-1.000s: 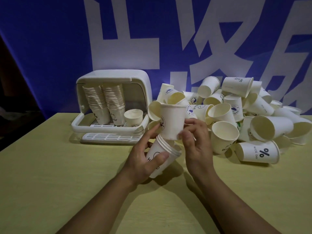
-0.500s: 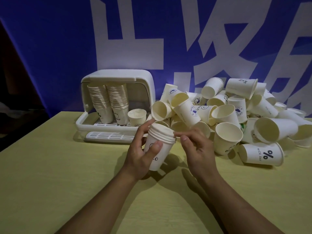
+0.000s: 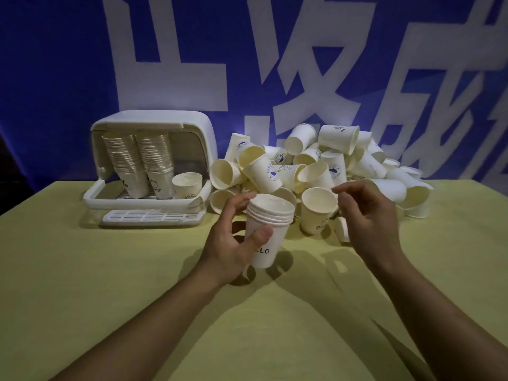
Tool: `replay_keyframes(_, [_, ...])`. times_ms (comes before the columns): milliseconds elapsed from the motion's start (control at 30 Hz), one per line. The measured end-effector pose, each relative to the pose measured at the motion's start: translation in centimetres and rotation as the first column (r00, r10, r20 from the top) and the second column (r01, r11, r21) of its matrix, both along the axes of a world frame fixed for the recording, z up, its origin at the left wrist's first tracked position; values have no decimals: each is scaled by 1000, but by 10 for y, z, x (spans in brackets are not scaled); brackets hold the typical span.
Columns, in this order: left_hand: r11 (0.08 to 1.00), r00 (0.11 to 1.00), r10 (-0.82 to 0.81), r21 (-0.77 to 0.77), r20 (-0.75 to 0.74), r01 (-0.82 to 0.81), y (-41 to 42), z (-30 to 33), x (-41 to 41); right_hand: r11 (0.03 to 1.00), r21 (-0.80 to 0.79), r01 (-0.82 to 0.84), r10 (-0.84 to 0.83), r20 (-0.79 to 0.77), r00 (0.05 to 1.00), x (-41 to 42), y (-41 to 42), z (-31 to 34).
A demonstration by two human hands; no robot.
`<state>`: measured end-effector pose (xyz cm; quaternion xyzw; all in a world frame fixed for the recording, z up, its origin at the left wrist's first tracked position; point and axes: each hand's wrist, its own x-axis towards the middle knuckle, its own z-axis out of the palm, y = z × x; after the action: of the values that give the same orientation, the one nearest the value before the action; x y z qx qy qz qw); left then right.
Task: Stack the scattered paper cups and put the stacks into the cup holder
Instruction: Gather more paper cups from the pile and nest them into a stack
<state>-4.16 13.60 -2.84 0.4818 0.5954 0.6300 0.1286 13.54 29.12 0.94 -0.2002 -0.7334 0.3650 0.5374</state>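
My left hand (image 3: 229, 243) grips a short stack of white paper cups (image 3: 268, 229), upright, just above the yellow table. My right hand (image 3: 369, 215) hovers empty to the right of it, fingers loosely curled, close to an upright single cup (image 3: 316, 213). Behind both lies a heap of scattered paper cups (image 3: 330, 163). At the back left stands the white cup holder (image 3: 154, 125) with its lid up. It holds two tall stacks of cups (image 3: 140, 160) and one short cup (image 3: 187, 184).
The yellow table (image 3: 110, 284) stretches toward me. A slotted drip tray (image 3: 151, 217) sticks out in front of the holder. A blue banner with large white characters (image 3: 247, 64) hangs behind everything.
A cup held by my right hand went down onto the stack in my left hand. My right hand then let go and moved right, toward the heap.
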Motion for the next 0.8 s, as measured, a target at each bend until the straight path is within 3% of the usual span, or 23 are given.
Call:
replay_keyframes(167, [990, 989, -115, -87, -92, 107, 37, 9, 47, 937, 212, 279, -317, 176, 932, 39, 41, -38])
replay_keyframes(267, [990, 985, -125, -86, -121, 115, 58, 5, 67, 911, 272, 311, -375, 229, 898, 41, 47, -62])
replay_keyframes(367, [996, 996, -74, -44, -47, 72, 67, -12, 73, 915, 321, 243, -353, 350, 868, 39, 50, -68])
replay_keyframes(433, [998, 999, -53, -31, -5, 53, 70, -18, 70, 900, 378, 217, -389, 472, 791, 39, 54, -69])
replay_keyframes(533, [999, 999, -37, -13, 28, 37, 68, -22, 63, 833, 496, 245, -540, 630, 558, 39, 61, -74])
replay_keyframes(600, [999, 998, -43, -14, 38, 43, 65, -24, 61, 808, 519, 279, -587, 669, 455, 38, 63, -77])
replay_keyframes(800, [998, 997, -58, -36, 59, 60, 66, -28, 61, 692, 644, 326, -720, 581, 379, 37, 63, -81])
